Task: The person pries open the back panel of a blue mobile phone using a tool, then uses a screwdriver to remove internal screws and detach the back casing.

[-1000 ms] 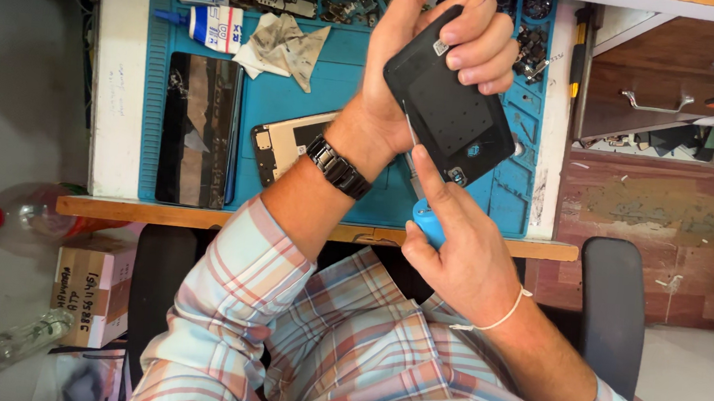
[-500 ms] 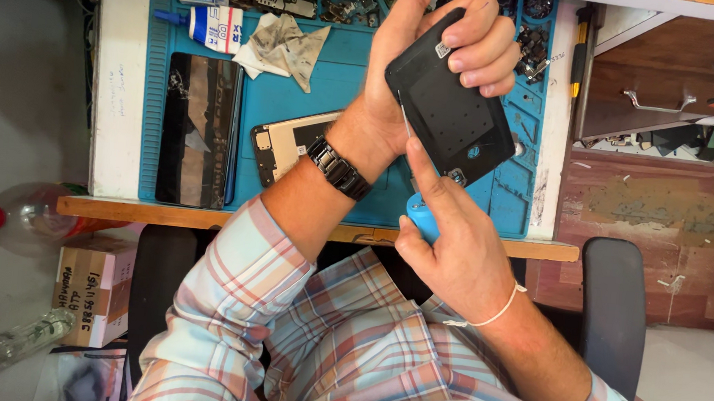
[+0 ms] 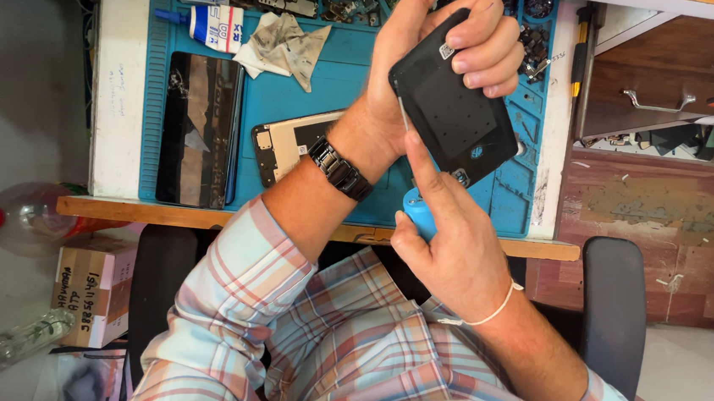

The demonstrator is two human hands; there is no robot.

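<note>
In left grip (image 3: 435, 71): black phone (image 3: 453, 115).

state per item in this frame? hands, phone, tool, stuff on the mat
left hand: shut on black phone, held above the mat
black phone: back facing camera, tilted
right hand: shut on blue-handled tool
blue-handled tool: metal tip at the phone's edge
phone frame: flat on blue mat
glue tube: lying down
drawer: partly open

A blue work mat (image 3: 297, 94) covers the desk (image 3: 116, 80); left of the hands lie a dark glass panel (image 3: 200, 129), a glue tube (image 3: 205, 26), crumpled wipes (image 3: 289, 44) and an opened phone frame (image 3: 289, 143).
</note>
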